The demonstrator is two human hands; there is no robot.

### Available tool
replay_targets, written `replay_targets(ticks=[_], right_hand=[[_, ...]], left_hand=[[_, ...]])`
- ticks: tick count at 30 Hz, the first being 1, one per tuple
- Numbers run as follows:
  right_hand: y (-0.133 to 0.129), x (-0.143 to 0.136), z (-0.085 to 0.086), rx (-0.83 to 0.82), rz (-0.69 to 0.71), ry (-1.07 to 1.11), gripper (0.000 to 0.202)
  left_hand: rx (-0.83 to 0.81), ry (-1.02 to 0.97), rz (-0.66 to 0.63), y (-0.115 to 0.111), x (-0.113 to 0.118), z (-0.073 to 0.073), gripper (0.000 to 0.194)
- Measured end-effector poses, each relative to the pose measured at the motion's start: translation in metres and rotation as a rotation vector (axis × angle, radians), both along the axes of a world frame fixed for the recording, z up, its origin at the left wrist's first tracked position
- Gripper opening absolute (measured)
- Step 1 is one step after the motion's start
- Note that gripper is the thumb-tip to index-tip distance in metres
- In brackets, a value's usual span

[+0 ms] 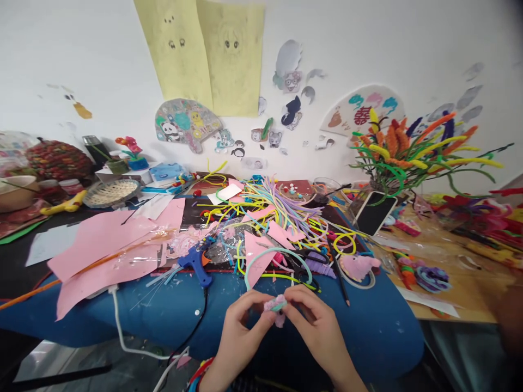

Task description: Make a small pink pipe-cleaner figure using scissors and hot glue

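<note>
Both hands meet near the bottom middle of the view, over the front edge of the blue table cover. A small fuzzy piece in pink and mint [275, 305] is pinched between them. My left hand [247, 321] grips its left side with thumb and index finger. On its right side, my right hand [310, 316] holds it the same way. A mint pipe cleaner [269, 251] curves on the table just beyond the fingers. Black-handled scissors [304, 267] lie beside that curve.
A blue glue gun [198, 265] with its cord lies left of the hands. Pink sheets [110, 245] spread at the left. Piled pipe cleaners [286, 204] cover the middle. A phone [375, 213] leans at the right by a colourful bouquet [404, 147]. A pencil [339, 275] points forward.
</note>
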State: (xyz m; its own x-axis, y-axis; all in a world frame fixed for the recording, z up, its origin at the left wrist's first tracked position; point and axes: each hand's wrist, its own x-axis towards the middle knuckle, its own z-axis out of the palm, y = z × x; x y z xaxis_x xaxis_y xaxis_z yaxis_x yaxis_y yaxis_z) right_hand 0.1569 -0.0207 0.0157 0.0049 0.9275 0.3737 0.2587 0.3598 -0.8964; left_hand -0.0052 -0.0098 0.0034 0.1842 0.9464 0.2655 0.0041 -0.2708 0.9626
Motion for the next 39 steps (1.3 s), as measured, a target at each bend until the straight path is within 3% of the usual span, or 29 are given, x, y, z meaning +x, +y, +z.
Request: replay_targets(ticks=[3, 6, 11, 17, 20, 26, 30, 35, 39], right_hand=[[0.005, 0.001, -0.002, -0.195, 0.081, 0.160, 0.010], [0.010, 0.002, -0.004, -0.290, 0.118, 0.245, 0.014], [0.013, -0.001, -0.011, -0.315, 0.112, 0.315, 0.016], [0.014, -0.009, -0.026, -0.310, 0.074, 0.384, 0.019], [0.017, -0.009, -0.030, -0.330, 0.048, 0.380, 0.020], [0.026, 0.005, -0.017, -0.306, 0.086, 0.222, 0.018], [0.034, 0.011, -0.010, -0.318, 0.101, 0.173, 0.022], [0.032, 0.009, -0.017, -0.307, 0.101, 0.188, 0.032], [0.027, 0.010, -0.022, -0.283, 0.018, 0.099, 0.031]], left_hand=[[-0.117, -0.039, 0.022, 0.002, 0.002, -0.007, 0.019], [-0.207, -0.065, 0.031, 0.004, 0.004, -0.015, 0.021], [-0.257, -0.120, 0.066, 0.006, 0.010, -0.022, 0.020], [-0.340, -0.319, 0.128, 0.006, 0.022, -0.021, 0.021], [-0.371, -0.337, 0.131, 0.008, 0.023, -0.022, 0.022], [-0.389, -0.291, -0.100, 0.021, 0.016, -0.020, 0.022], [-0.438, -0.314, -0.053, 0.025, 0.021, -0.018, 0.024], [-0.557, -0.515, 0.122, 0.020, 0.036, -0.020, 0.032], [-0.525, -0.500, 0.066, 0.019, 0.038, -0.021, 0.033]])
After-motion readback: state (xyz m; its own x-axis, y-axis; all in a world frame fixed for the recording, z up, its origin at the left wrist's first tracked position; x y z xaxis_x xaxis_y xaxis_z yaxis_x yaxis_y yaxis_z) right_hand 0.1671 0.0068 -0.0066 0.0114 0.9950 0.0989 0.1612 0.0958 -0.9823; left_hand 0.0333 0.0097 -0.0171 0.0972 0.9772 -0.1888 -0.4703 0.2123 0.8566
